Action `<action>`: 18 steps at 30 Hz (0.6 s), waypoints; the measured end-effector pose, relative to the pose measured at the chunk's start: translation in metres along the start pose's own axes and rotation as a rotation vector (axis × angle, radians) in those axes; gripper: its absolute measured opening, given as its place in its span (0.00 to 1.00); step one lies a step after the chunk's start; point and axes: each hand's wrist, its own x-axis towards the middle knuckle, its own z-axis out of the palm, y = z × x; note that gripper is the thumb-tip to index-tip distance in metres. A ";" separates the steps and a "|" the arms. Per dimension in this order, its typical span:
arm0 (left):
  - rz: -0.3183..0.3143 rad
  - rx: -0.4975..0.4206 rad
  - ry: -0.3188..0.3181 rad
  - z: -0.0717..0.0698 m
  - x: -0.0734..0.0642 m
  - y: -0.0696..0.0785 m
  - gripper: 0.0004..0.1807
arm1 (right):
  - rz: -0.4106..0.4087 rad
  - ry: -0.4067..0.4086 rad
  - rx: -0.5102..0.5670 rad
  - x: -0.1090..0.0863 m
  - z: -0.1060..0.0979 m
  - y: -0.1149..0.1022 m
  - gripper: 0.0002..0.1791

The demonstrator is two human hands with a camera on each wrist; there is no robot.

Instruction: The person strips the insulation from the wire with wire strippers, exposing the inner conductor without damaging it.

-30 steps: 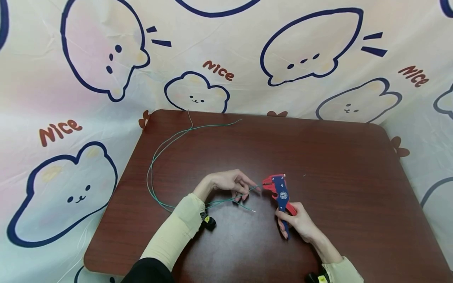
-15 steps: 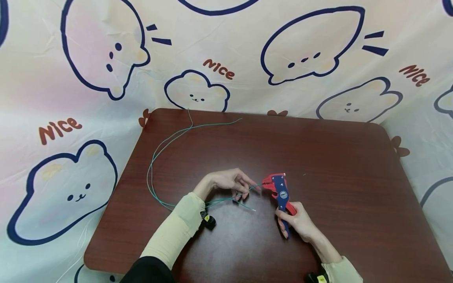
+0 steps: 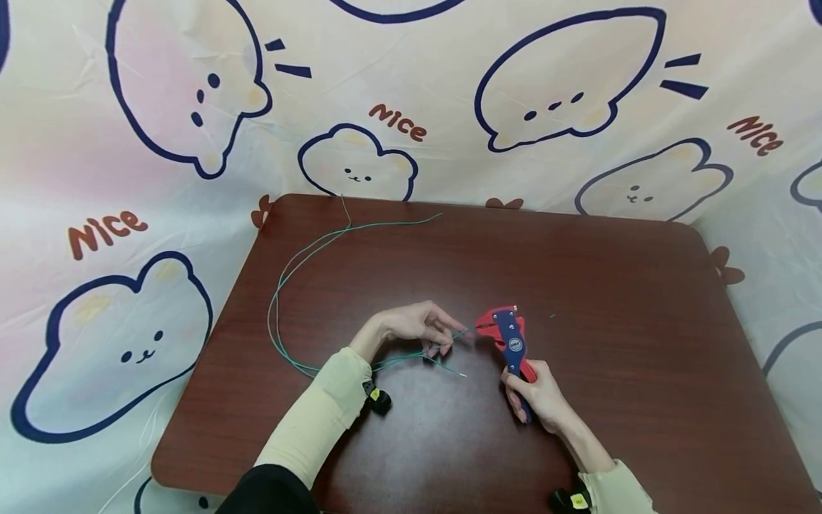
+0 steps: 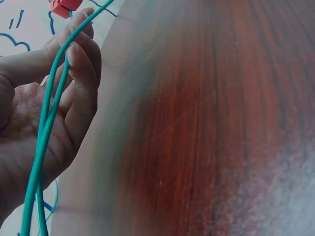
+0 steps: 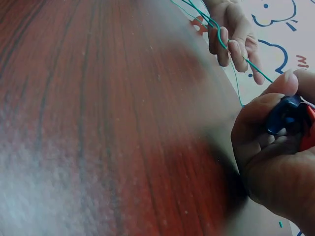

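My left hand (image 3: pixel 411 323) pinches a thin green wire (image 4: pixel 42 128) between thumb and fingers; doubled strands run back along the palm in the left wrist view. One wire end reaches into the red jaws of a blue-and-red wire stripper (image 3: pixel 514 341). Another end (image 3: pixel 459 373), with a pale tip, hangs free below the left fingers. Around the stripper's handles curls my right hand (image 3: pixel 544 396), also seen gripping the dark blue handle (image 5: pixel 283 115) in the right wrist view. The red jaws hide the wire's tip.
A brown wooden table (image 3: pixel 642 321) lies under both hands. The rest of the wire loops over its left side, one strand reaching the back edge. A tiny scrap (image 3: pixel 552 315) lies right of the stripper. Behind hangs a cartoon-printed cloth (image 3: pixel 449 86).
The stripper has tilted slightly, its handle end swinging a little to the right with my right hand. My left hand keeps its pinch and has barely moved. The view has shifted slightly.
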 end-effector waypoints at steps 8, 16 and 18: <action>-0.006 0.003 -0.008 0.000 -0.001 0.000 0.25 | 0.014 0.002 -0.002 -0.001 0.000 0.000 0.18; 0.005 -0.004 -0.006 0.001 -0.003 0.001 0.24 | 0.027 -0.002 -0.005 0.000 0.001 -0.002 0.18; 0.007 -0.005 -0.006 0.001 -0.003 0.001 0.24 | 0.033 -0.006 -0.002 0.000 0.001 -0.003 0.18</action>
